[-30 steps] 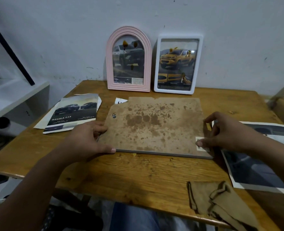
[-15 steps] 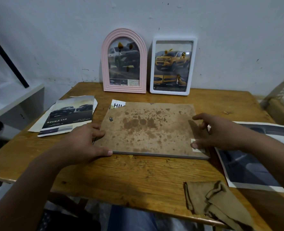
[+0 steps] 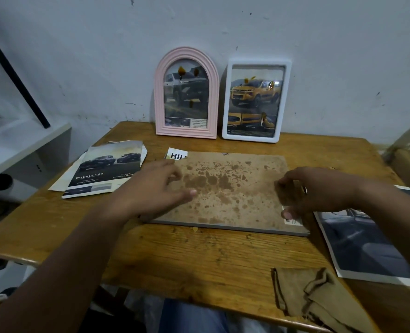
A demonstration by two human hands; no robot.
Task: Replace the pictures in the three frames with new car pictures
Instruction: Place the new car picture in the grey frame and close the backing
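A large frame lies face down mid-table, its stained brown backing board [image 3: 230,188] facing up. My left hand [image 3: 153,188] is over the board's left part with fingers apart, holding nothing. My right hand [image 3: 312,191] rests on the board's right edge, its thumb on a white paper corner [image 3: 293,221] that sticks out there. A picture printed "HIL" [image 3: 177,154] pokes out at the board's far left corner. A pink arched frame [image 3: 159,104] and a white rectangular frame [image 3: 225,104] lean on the wall, each with a car picture inside.
A "Double Cab" car picture [image 3: 105,169] lies on other sheets at the table's left. A large dark car picture [image 3: 367,243] lies at the right. A crumpled brown cloth [image 3: 312,299] sits near the wooden table's [image 3: 199,258] front edge. A white shelf [image 3: 18,145] stands left.
My left hand has left the frame's left edge and moved up onto the backing board. My right hand has shifted slightly along the right edge. The view has tilted a little.
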